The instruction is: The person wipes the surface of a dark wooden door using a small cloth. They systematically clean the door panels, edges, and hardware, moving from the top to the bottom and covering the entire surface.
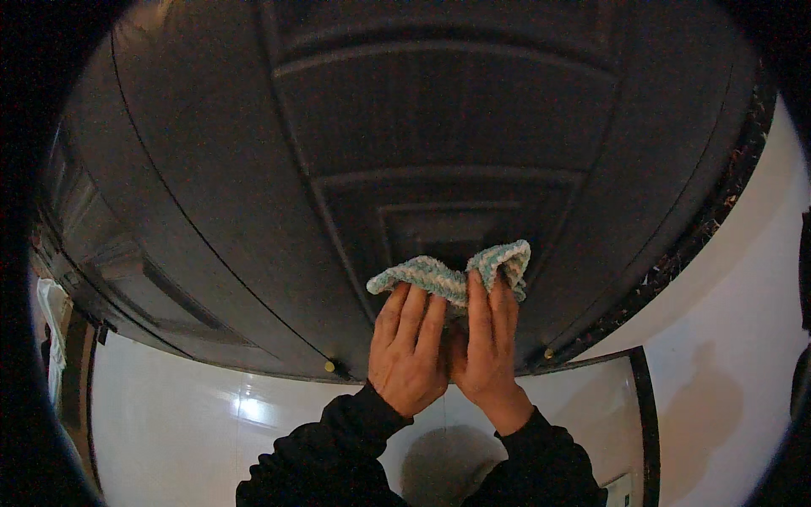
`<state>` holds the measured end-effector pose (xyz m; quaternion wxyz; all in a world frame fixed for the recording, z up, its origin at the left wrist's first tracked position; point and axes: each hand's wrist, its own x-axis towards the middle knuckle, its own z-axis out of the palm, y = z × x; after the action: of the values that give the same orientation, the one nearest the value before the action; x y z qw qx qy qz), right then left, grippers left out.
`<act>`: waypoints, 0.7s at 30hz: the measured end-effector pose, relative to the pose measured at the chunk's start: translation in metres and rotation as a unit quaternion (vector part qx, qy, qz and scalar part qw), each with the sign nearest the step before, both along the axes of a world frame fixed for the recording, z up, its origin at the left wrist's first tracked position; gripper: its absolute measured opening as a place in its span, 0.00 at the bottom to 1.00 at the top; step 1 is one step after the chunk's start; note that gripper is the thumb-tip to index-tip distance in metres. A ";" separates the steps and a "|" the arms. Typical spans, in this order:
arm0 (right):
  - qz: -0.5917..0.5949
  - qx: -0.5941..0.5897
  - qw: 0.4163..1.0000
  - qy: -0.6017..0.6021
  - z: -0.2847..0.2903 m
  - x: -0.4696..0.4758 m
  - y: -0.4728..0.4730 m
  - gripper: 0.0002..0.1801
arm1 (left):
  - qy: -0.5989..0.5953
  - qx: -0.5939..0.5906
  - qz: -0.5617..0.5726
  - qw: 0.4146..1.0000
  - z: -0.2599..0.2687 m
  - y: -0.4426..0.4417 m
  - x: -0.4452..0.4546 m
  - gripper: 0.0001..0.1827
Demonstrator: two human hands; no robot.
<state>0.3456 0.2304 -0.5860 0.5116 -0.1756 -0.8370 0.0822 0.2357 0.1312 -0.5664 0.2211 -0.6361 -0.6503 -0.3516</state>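
Note:
A fluffy green-and-white cloth [431,272] lies bunched against a dark panelled door [443,120], low on its moulded panel. My left hand [408,352] presses on the cloth's left part, fingers extended over its lower edge. Beside it, nearly touching, my right hand [491,355] holds the cloth's right part, where one fold stands up past the fingertips. Part of the cloth is hidden beneath both hands. Black sleeves cover my forearms.
Two small brass-coloured fittings [329,366] sit at the door's bottom edge. Glossy pale flooring [171,393] with a dark border strip [645,418] lies below. A dark marbled frame [690,253] and pale wall [747,266] are on the right. Some white fabric [54,329] hangs at far left.

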 end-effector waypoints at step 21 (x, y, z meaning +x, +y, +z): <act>0.045 -0.022 0.995 0.086 0.020 -0.002 0.003 0.38 | 0.025 0.033 0.032 0.999 0.032 0.006 -0.006 0.37</act>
<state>0.3436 0.2335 -0.5660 0.5736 -0.1416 -0.7949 0.1383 0.2294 0.1375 -0.5346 0.2692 -0.6162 -0.6525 -0.3495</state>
